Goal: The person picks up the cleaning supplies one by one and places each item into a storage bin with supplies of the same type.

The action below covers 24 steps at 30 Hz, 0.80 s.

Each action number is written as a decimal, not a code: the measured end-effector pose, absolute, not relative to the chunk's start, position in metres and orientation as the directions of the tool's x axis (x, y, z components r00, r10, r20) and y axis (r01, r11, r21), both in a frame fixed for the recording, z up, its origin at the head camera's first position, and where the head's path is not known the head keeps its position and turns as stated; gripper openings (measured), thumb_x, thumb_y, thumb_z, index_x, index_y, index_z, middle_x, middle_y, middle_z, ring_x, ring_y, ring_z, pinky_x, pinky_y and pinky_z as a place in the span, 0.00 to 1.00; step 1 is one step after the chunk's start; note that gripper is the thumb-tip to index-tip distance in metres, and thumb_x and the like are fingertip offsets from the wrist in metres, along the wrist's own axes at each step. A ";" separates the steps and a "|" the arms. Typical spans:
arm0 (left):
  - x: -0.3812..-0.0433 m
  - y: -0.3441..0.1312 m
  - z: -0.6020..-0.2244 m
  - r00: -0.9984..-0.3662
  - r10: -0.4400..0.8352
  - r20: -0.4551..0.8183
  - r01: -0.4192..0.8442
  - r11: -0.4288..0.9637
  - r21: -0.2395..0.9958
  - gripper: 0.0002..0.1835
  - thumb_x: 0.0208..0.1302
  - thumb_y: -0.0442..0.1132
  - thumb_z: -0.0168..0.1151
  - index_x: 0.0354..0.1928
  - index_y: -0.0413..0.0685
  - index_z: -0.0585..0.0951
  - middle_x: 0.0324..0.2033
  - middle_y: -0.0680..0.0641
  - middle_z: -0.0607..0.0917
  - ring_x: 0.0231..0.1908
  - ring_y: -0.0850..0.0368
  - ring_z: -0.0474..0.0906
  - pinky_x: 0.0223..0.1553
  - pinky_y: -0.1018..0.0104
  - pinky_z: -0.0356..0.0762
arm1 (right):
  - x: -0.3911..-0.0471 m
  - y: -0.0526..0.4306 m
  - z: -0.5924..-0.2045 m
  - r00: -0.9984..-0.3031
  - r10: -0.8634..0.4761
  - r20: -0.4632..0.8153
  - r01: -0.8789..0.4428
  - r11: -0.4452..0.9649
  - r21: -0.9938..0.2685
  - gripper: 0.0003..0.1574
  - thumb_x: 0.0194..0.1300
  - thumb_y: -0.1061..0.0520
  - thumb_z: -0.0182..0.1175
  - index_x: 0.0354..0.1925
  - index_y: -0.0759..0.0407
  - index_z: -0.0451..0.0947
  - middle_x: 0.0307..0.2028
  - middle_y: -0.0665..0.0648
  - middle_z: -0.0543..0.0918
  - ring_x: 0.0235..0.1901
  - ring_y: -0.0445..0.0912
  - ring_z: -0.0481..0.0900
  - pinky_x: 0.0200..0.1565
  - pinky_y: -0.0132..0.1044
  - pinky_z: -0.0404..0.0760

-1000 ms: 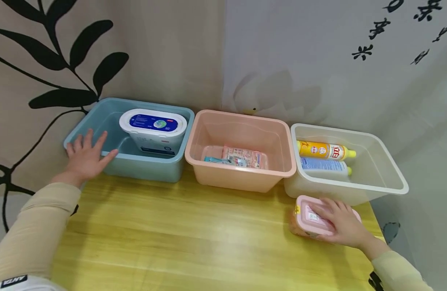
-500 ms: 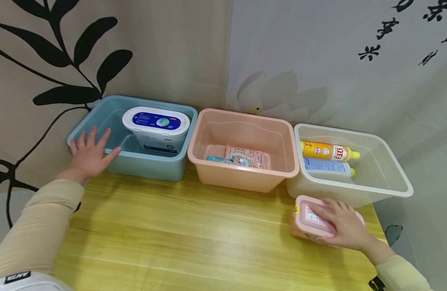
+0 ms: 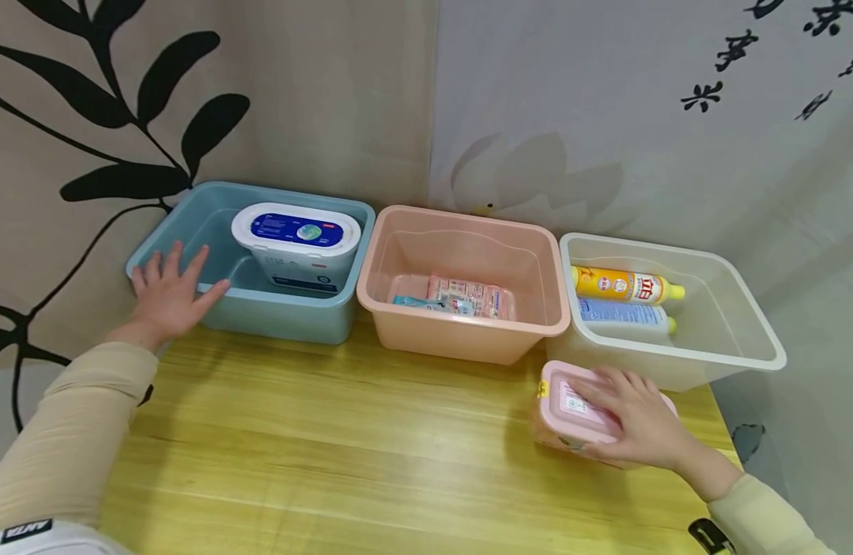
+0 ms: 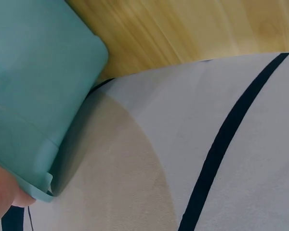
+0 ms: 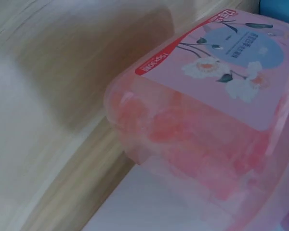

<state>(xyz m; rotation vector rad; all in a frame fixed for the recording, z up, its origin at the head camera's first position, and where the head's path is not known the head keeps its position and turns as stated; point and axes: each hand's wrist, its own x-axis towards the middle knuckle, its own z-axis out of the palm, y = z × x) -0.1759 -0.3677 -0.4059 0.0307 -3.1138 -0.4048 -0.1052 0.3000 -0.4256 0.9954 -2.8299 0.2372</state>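
Note:
My right hand (image 3: 642, 420) grips a pink laundry pod box (image 3: 586, 408) from above, fingers and thumb across its lid. In the right wrist view, the box's see-through side (image 5: 183, 130) shows pinkish contents and a flowered label; a shadow lies on the wood beside it. Whether its base touches the table is hard to tell. My left hand (image 3: 166, 301), fingers spread, rests on the near left rim of the blue bin (image 3: 281, 317). Inside that bin stands a white lidded tub (image 3: 298, 247). The left wrist view has part of a finger (image 4: 2, 185) at the bin's edge.
A peach bin (image 3: 447, 339) in the middle holds small pink and blue packets (image 3: 471, 299). To its right, a cream bin (image 3: 718, 358) holds a yellow bottle (image 3: 617, 284) and a blue-white bottle (image 3: 621, 317). Wooden table (image 3: 343, 447) lies in front; a curtain (image 3: 329, 100) hangs behind.
The pink laundry pod box and my right hand have shifted left and slightly toward the bins. My left hand stays on the blue bin's rim.

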 end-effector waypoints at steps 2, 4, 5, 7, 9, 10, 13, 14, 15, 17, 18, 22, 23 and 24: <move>-0.176 -0.368 -0.406 -1.000 -0.022 -0.004 -0.022 0.965 0.262 0.45 0.66 0.68 0.31 0.73 0.46 0.40 0.69 0.26 0.35 0.65 0.19 0.31 0.58 0.24 0.24 | -0.106 0.296 -0.422 -0.767 -0.616 0.180 -0.638 0.762 -0.107 0.55 0.32 0.28 0.71 0.61 0.41 0.71 0.54 0.62 0.71 0.48 0.56 0.69 0.43 0.49 0.62; -0.175 -0.368 -0.405 -1.000 -0.025 -0.005 -0.025 0.963 0.268 0.45 0.66 0.68 0.31 0.73 0.45 0.39 0.69 0.25 0.35 0.65 0.19 0.30 0.58 0.25 0.23 | -0.107 0.292 -0.418 -0.758 -0.626 0.183 -0.649 0.753 -0.111 0.56 0.32 0.28 0.71 0.61 0.41 0.71 0.54 0.62 0.71 0.49 0.56 0.69 0.43 0.49 0.62; -0.175 -0.368 -0.405 -1.000 -0.028 -0.003 -0.028 0.962 0.271 0.45 0.66 0.68 0.31 0.73 0.45 0.39 0.69 0.25 0.35 0.65 0.19 0.29 0.58 0.25 0.22 | -0.107 0.291 -0.416 -0.753 -0.632 0.183 -0.654 0.748 -0.110 0.56 0.32 0.27 0.70 0.61 0.41 0.70 0.55 0.61 0.71 0.49 0.56 0.69 0.43 0.48 0.62; -0.175 -0.368 -0.405 -0.999 -0.036 0.005 -0.033 0.959 0.282 0.45 0.66 0.68 0.31 0.73 0.45 0.40 0.69 0.25 0.35 0.65 0.19 0.27 0.58 0.25 0.20 | -0.109 0.287 -0.412 -0.747 -0.639 0.183 -0.661 0.742 -0.110 0.56 0.32 0.27 0.70 0.62 0.41 0.70 0.55 0.61 0.71 0.49 0.56 0.68 0.43 0.48 0.62; -0.174 -0.370 -0.406 -0.999 -0.043 0.016 -0.037 0.958 0.285 0.45 0.66 0.68 0.31 0.73 0.44 0.40 0.69 0.25 0.36 0.65 0.19 0.26 0.57 0.25 0.19 | -0.111 0.284 -0.407 -0.746 -0.641 0.180 -0.663 0.741 -0.107 0.56 0.32 0.28 0.70 0.61 0.42 0.71 0.55 0.60 0.71 0.50 0.56 0.68 0.43 0.48 0.62; -0.173 -0.372 -0.406 -0.999 -0.049 0.021 -0.041 0.959 0.281 0.45 0.66 0.68 0.31 0.73 0.44 0.40 0.69 0.25 0.36 0.65 0.19 0.26 0.57 0.25 0.19 | -0.112 0.282 -0.405 -0.745 -0.642 0.179 -0.664 0.740 -0.106 0.56 0.32 0.28 0.70 0.61 0.42 0.71 0.55 0.60 0.71 0.50 0.56 0.68 0.44 0.48 0.62; -0.171 -0.376 -0.406 -0.998 -0.061 0.021 -0.053 0.962 0.269 0.45 0.66 0.68 0.30 0.73 0.44 0.40 0.68 0.23 0.36 0.64 0.18 0.24 0.57 0.25 0.19 | -0.114 0.277 -0.400 -0.745 -0.644 0.175 -0.664 0.739 -0.108 0.56 0.32 0.28 0.71 0.61 0.42 0.71 0.56 0.60 0.70 0.51 0.57 0.67 0.45 0.50 0.62; -0.171 -0.378 -0.406 -0.998 -0.063 0.014 -0.057 0.963 0.265 0.45 0.66 0.68 0.29 0.73 0.44 0.39 0.68 0.22 0.35 0.64 0.18 0.23 0.57 0.25 0.19 | -0.115 0.276 -0.398 -0.743 -0.646 0.174 -0.667 0.737 -0.110 0.56 0.32 0.28 0.71 0.61 0.42 0.71 0.56 0.60 0.70 0.52 0.57 0.67 0.46 0.50 0.62; -0.171 -0.379 -0.406 -0.998 -0.063 0.007 -0.059 0.963 0.263 0.44 0.67 0.68 0.29 0.73 0.44 0.38 0.67 0.22 0.34 0.63 0.17 0.22 0.58 0.25 0.19 | -0.115 0.274 -0.397 -0.741 -0.649 0.173 -0.670 0.734 -0.111 0.56 0.32 0.28 0.71 0.61 0.43 0.71 0.56 0.60 0.70 0.52 0.57 0.67 0.46 0.50 0.61; -0.171 -0.380 -0.406 -0.998 -0.063 -0.013 -0.064 0.961 0.267 0.44 0.67 0.68 0.28 0.73 0.44 0.36 0.67 0.21 0.32 0.62 0.17 0.20 0.58 0.26 0.19 | -0.116 0.270 -0.395 -0.732 -0.658 0.173 -0.679 0.726 -0.109 0.56 0.32 0.28 0.71 0.61 0.43 0.71 0.55 0.60 0.71 0.52 0.57 0.67 0.46 0.50 0.61; -0.171 -0.381 -0.406 -0.998 -0.063 -0.022 -0.066 0.961 0.269 0.45 0.67 0.68 0.28 0.73 0.44 0.36 0.66 0.21 0.31 0.61 0.17 0.20 0.58 0.27 0.19 | -0.117 0.268 -0.394 -0.726 -0.665 0.173 -0.685 0.720 -0.108 0.56 0.32 0.28 0.71 0.61 0.43 0.71 0.55 0.60 0.71 0.52 0.57 0.67 0.46 0.50 0.61; -0.170 -0.381 -0.407 -0.998 -0.062 -0.032 -0.069 0.960 0.272 0.45 0.67 0.68 0.27 0.73 0.44 0.35 0.66 0.21 0.29 0.61 0.17 0.18 0.59 0.27 0.18 | -0.119 0.259 -0.391 -0.698 -0.695 0.172 -0.715 0.692 -0.102 0.56 0.34 0.28 0.70 0.62 0.43 0.70 0.56 0.60 0.71 0.53 0.57 0.66 0.47 0.50 0.61; -0.169 -0.381 -0.407 -0.998 -0.062 -0.032 -0.068 0.960 0.272 0.45 0.67 0.68 0.27 0.73 0.44 0.34 0.66 0.21 0.29 0.61 0.17 0.18 0.59 0.27 0.18 | -0.120 0.256 -0.390 -0.688 -0.704 0.173 -0.724 0.683 -0.099 0.55 0.34 0.27 0.70 0.62 0.43 0.70 0.56 0.60 0.71 0.53 0.57 0.66 0.48 0.50 0.61; -0.169 -0.381 -0.407 -0.998 -0.062 -0.032 -0.069 0.960 0.271 0.45 0.67 0.68 0.27 0.73 0.44 0.34 0.66 0.21 0.30 0.61 0.17 0.18 0.59 0.27 0.18 | -0.121 0.253 -0.389 -0.678 -0.714 0.176 -0.733 0.673 -0.098 0.55 0.34 0.27 0.70 0.62 0.43 0.70 0.56 0.60 0.71 0.53 0.56 0.67 0.48 0.50 0.62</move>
